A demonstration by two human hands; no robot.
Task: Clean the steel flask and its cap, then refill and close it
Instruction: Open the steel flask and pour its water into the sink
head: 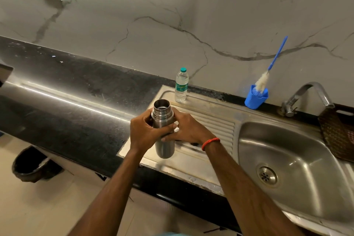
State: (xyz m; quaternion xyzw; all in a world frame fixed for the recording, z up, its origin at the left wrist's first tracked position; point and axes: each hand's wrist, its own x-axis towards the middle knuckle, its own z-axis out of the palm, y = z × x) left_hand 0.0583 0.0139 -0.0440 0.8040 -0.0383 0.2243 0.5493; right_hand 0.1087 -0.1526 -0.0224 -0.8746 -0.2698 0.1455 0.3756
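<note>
Fingers (168,127) of my left hand (145,132) are curling round the steel flask (164,149) just below its open neck; right hand (189,129) is clasping opposite. Seeming rigid, smooth, likely slippery wet; mid-body grip is looking safest.

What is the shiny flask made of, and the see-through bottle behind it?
The flask looks like brushed steel: grey metal with dull gleams and a ridged neck. The water bottle is probably thin clear plastic, because you can see right through it.
</note>
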